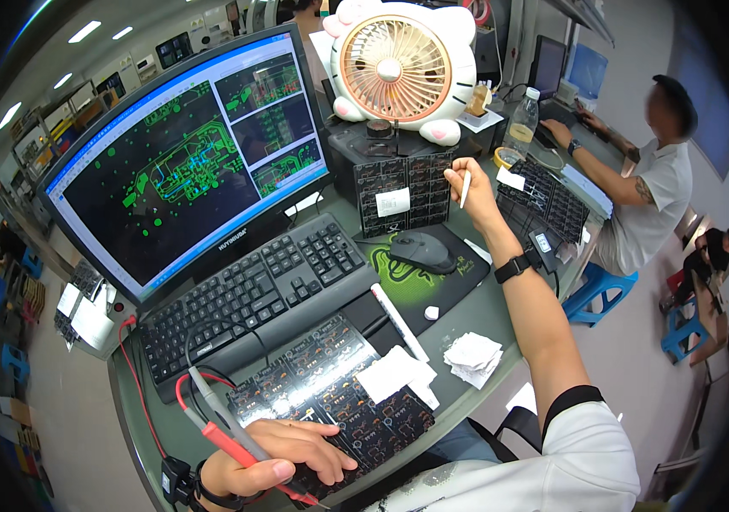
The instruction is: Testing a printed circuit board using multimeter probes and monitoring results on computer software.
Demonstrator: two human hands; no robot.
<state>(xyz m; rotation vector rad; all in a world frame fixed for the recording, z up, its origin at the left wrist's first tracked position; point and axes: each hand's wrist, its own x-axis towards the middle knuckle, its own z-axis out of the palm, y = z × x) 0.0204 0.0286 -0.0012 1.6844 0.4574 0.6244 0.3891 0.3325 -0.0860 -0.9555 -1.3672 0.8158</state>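
i have the left hand (300,452) clamped on a red probe (236,448) and grey probe (226,413), fingers over the flat circuit panel (394,427); best keep the tips light. right hand (475,189) fingertips pinch a slim white stick (465,189) beside the upright panel (373,222); grip on its edge, i can't tell. mouse (422,253) below them, fan (392,68) beyond: tight room.

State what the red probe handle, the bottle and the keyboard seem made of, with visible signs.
Red probe handle: probably plastic, satin; smooth, evenly coloured.
Bottle: likely clear, glossy plastic, perhaps glass; see-through, with highlights.
Keyboard: apparently matte black plastic; dull, little shine.
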